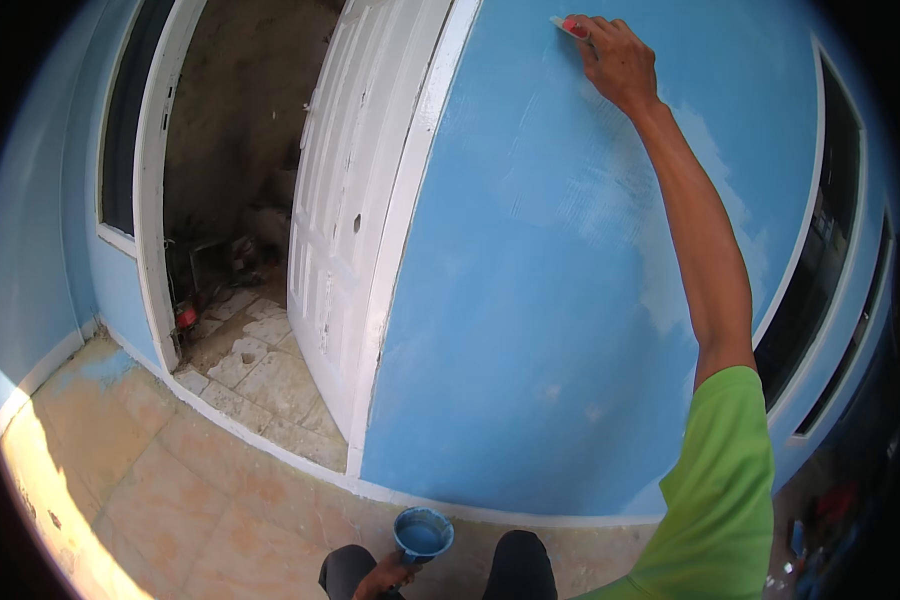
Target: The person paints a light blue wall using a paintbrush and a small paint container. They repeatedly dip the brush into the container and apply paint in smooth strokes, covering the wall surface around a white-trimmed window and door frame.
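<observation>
High on the blue-painted wall [495, 315], my right hand [621, 64] grips a brush-like tool [572, 28] with a red part showing. Its pale edge lies at the wall surface, and my fingers hide the rest. Wet-looking streaks and lighter patches mark the paint below and beside that hand. Down near my knees, my left hand [390, 576] holds a blue plastic cup [422, 531] by its handle. Blue paint is visible inside the cup.
A white panelled door [345, 202] stands ajar left of the wall, within a white door frame [412, 180]. Dark windows [814, 247] flank the right side. Stained floor tiles [195, 495] run along the wall's foot. Blurred objects [817, 532] lie at lower right.
</observation>
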`<state>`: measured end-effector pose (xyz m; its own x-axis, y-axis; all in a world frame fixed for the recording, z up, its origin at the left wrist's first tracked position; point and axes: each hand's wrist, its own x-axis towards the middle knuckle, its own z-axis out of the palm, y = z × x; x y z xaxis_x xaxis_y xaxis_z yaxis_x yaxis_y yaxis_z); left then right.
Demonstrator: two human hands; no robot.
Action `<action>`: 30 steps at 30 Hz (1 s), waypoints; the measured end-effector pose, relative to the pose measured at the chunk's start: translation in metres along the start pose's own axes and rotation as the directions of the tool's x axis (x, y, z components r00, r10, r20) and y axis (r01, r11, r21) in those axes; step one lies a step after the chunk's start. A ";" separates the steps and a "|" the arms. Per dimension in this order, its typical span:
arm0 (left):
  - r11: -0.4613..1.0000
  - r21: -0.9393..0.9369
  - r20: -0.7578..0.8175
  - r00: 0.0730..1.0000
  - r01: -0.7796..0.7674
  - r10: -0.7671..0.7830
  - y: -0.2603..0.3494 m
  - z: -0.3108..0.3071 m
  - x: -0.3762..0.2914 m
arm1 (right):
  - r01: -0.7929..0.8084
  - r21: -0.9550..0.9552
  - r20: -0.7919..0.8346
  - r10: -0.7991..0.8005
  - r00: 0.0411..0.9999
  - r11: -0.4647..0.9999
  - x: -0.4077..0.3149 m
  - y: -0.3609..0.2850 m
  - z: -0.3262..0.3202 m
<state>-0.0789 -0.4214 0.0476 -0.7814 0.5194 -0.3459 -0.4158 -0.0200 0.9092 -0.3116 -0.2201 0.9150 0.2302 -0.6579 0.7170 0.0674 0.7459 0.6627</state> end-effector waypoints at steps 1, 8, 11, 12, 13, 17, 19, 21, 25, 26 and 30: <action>0.999 -0.022 0.008 1.000 -0.029 0.029 0.004 0.001 -0.003 | 0.092 0.050 0.042 -0.094 0.995 0.994 -0.020 -0.011 -0.004; 1.000 -0.008 -0.030 1.000 -0.006 0.006 -0.029 -0.016 0.002 | -0.184 0.697 0.386 -0.146 0.911 0.693 -0.148 -0.120 -0.087; 0.999 0.011 0.015 0.999 -0.032 0.032 -0.012 -0.006 -0.001 | -0.542 0.543 0.633 0.111 0.766 0.641 -0.126 -0.082 -0.077; 0.998 0.032 0.000 0.999 -0.049 0.050 -0.016 -0.009 -0.003 | -0.546 0.541 0.591 0.173 0.788 0.640 -0.106 -0.061 -0.066; 0.996 0.053 -0.008 0.998 -0.065 0.066 -0.019 -0.010 -0.002 | -0.550 0.533 0.548 0.233 0.803 0.643 -0.090 -0.035 -0.054; 0.992 0.063 -0.019 0.993 -0.112 0.114 0.002 0.004 -0.008 | -0.348 0.245 0.102 0.333 0.937 0.905 -0.033 0.060 -0.024; 0.989 0.097 -0.053 0.992 -0.109 0.114 0.003 0.004 -0.018 | -0.192 0.260 -0.076 0.218 0.973 0.946 -0.022 0.058 -0.028; 0.992 0.092 -0.068 0.993 -0.086 0.093 0.007 0.007 -0.015 | -0.019 0.171 -0.112 0.039 0.993 0.985 -0.027 0.050 -0.030; 0.994 0.092 -0.084 0.994 -0.056 0.064 0.026 0.011 -0.022 | 0.188 0.234 0.047 -0.204 0.978 0.954 -0.110 -0.010 -0.037; 0.995 0.084 -0.095 0.994 -0.052 0.060 0.029 0.012 -0.028 | 0.149 0.369 0.126 -0.208 0.970 0.917 -0.125 -0.031 -0.050; 0.993 0.099 -0.094 0.993 -0.061 0.070 0.040 0.016 -0.031 | -0.306 0.568 0.461 0.012 0.887 0.764 -0.128 -0.050 -0.081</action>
<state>-0.0635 -0.4244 0.0981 -0.8489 0.4340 -0.3015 -0.3192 0.0335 0.9471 -0.2657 -0.1645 0.7728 -0.2421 -0.6227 0.7440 -0.5706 0.7116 0.4099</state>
